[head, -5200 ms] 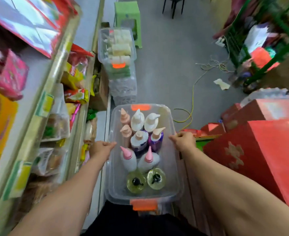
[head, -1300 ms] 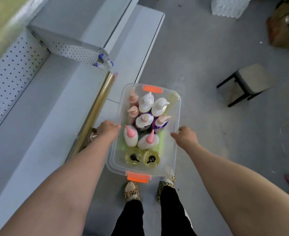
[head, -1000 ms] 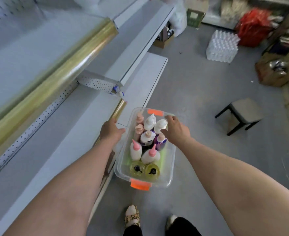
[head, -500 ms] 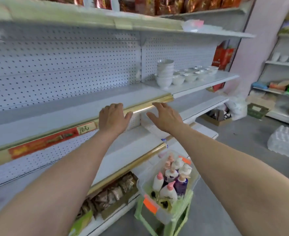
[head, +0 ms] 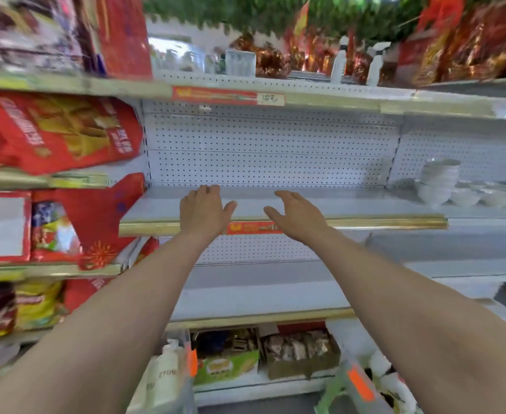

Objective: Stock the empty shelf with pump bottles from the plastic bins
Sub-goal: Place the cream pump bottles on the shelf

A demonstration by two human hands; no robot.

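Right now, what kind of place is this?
Most likely a small retail shop aisle: a pegboard-backed shelf with a red price tag on its gold edge, red packaged goods at left, stacked white bowls at right.

Left hand (head: 202,212) and right hand (head: 298,218), fingers (head: 208,191) straight, reach over the bare shelf (head: 365,204).

Large red snack bags (head: 51,130) fill the left shelves, with yellow packets (head: 36,303) lower down. A stack of white bowls (head: 438,180) stands at the right, with low bowls beside it. Blurred green foliage (head: 245,10) hangs along the top, above shiny red-gold packs (head: 469,40). Near the floor, a green box (head: 227,366) sits just left of a brown carton (head: 302,351) of wrapped goods.
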